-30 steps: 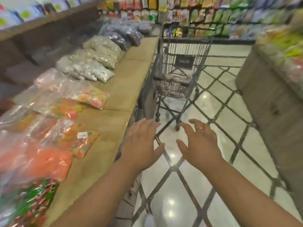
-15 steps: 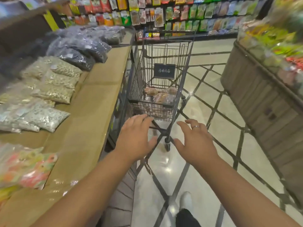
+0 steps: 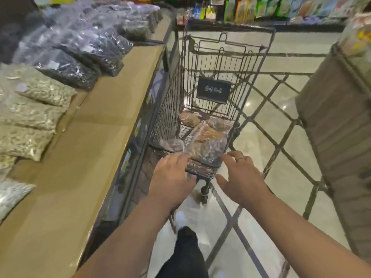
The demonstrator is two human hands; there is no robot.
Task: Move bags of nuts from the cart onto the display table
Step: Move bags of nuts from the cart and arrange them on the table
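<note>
Clear nut bags (image 3: 202,137) in wire cart (image 3: 170,101), beside table (image 3: 84,157).

Tan display table (image 3: 90,157), dark cart (image 3: 170,93), seemingly brown bags (image 3: 206,133).

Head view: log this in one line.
left hand open at cart | right hand open | nut bags in cart | nothing held

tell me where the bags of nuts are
In the head view, the bags of nuts lie on the bottom of the wire cart at centre frame, just beyond the left hand and right hand, with the display table on the cart's left.
</note>
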